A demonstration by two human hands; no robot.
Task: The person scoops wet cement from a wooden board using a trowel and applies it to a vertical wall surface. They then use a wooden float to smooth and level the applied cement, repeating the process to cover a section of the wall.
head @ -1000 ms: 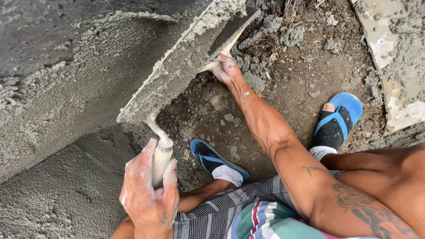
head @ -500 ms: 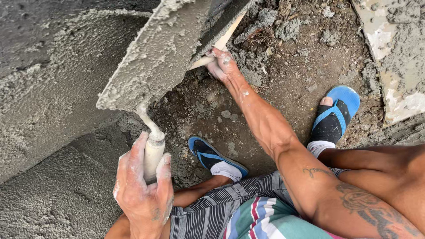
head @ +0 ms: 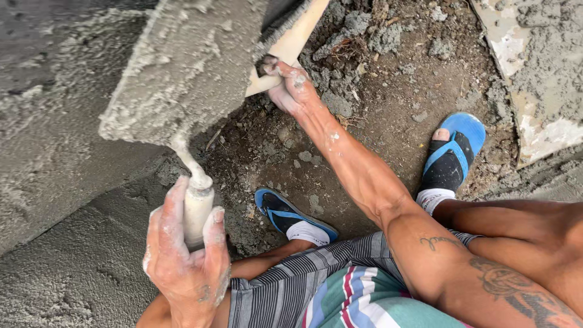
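Observation:
My left hand [head: 185, 261], smeared with cement, is closed around the pale handle [head: 197, 203] of a trowel. Its blade [head: 188, 67] is raised at a tilt and covered with a thick layer of wet grey mortar, close to the rough plastered wall [head: 54, 158]. My right hand [head: 291, 88] reaches forward and grips the lower edge of a wooden board [head: 291, 39], which slants up behind the trowel blade. The board's upper part is hidden by the mortar and the frame edge.
I squat on dirt ground [head: 376, 115] strewn with mortar lumps. My feet wear socks and blue flip-flops [head: 452, 152] [head: 285, 212]. A flat slab [head: 540, 73] with a heap of mortar lies at the upper right.
The loaded trowel blade has swung left and upward, nearer the wall, and my left hand moved slightly left with it. My right hand keeps its hold on the board.

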